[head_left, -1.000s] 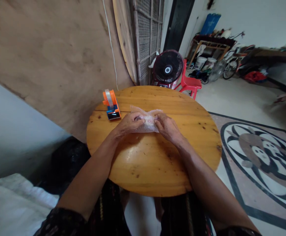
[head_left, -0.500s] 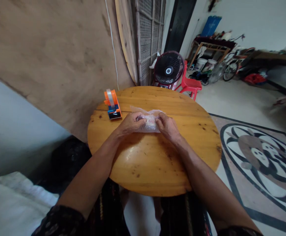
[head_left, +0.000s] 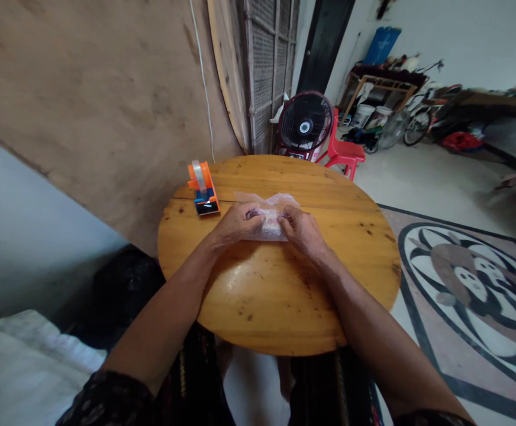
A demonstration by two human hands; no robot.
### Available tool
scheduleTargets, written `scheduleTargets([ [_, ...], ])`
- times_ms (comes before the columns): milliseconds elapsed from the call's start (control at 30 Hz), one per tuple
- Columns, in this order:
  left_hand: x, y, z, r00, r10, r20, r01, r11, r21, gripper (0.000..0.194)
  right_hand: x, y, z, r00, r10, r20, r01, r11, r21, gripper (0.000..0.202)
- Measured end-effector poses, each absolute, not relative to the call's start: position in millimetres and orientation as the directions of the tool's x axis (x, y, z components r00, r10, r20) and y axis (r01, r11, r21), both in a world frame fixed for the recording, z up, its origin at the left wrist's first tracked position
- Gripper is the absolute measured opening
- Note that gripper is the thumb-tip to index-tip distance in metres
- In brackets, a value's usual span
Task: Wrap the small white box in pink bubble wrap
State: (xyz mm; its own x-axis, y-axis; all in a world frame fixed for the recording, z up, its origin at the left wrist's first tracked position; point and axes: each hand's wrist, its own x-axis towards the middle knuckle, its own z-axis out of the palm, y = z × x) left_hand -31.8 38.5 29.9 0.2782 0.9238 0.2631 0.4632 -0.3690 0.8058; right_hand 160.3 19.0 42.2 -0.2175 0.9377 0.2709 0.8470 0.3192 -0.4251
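Note:
A bundle of clear bubble wrap (head_left: 270, 228) lies on the round wooden table (head_left: 276, 307), between my two hands. My left hand (head_left: 239, 222) grips its left end, thumb on top and fingers curled behind. At the right end, my right hand (head_left: 301, 228) pinches the wrap in the same manner. A loose flap of the wrap spreads behind the fingers toward the table's far side. Whatever is inside the wrap is too blurred to make out. An orange and blue tape dispenser (head_left: 203, 188) with a roll of clear tape stands at the table's back left.
Behind the table are a dark red fan (head_left: 305, 125) and a red plastic chair (head_left: 345, 151). A brown board (head_left: 107, 89) leans along the left side. Black bags (head_left: 125, 284) lie on the floor at the left. Farther back stands a bicycle (head_left: 416, 125).
The loose flap at the far right of the wrap stands out more behind my right hand. My right hand has shifted very slightly; my left hand stays in place.

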Motion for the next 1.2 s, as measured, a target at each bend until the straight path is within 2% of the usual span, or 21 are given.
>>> scheduleTargets([
  [100, -31.7, 38.5, 30.5, 0.278, 0.925, 0.259, 0.476, -0.367, 0.799, 0.018, 159.8, 17.7, 44.2, -0.212, 0.943, 0.255, 0.853, 0.306, -0.423, 0.017],
  [267, -32.2, 38.3, 31.7, 0.330, 0.906, 0.265, 0.397, -0.388, 0.832, 0.019, 159.6, 17.7, 44.2, -0.232, 0.938, 0.256, 0.864, 0.320, -0.390, 0.017],
  [500, -33.5, 40.2, 29.0, 0.294, 0.927, 0.234, 0.512, -0.360, 0.780, 0.019, 160.8, 16.4, 45.6, -0.209, 0.942, 0.263, 0.863, 0.304, -0.404, 0.019],
  [700, -33.6, 40.4, 32.2, 0.342, 0.881, 0.326, 0.460, -0.459, 0.760, 0.015, 160.9, 18.4, 44.0, -0.227, 0.933, 0.279, 0.864, 0.325, -0.386, 0.019],
  [933, -35.1, 41.0, 25.5, 0.322, 0.917, 0.236, 0.489, -0.375, 0.788, 0.017, 161.5, 19.4, 42.1, -0.215, 0.937, 0.276, 0.860, 0.315, -0.401, 0.018],
  [1200, -35.9, 41.3, 26.1, 0.337, 0.902, 0.269, 0.462, -0.408, 0.787, 0.016, 160.6, 18.4, 44.1, -0.222, 0.936, 0.272, 0.840, 0.325, -0.434, 0.018],
])
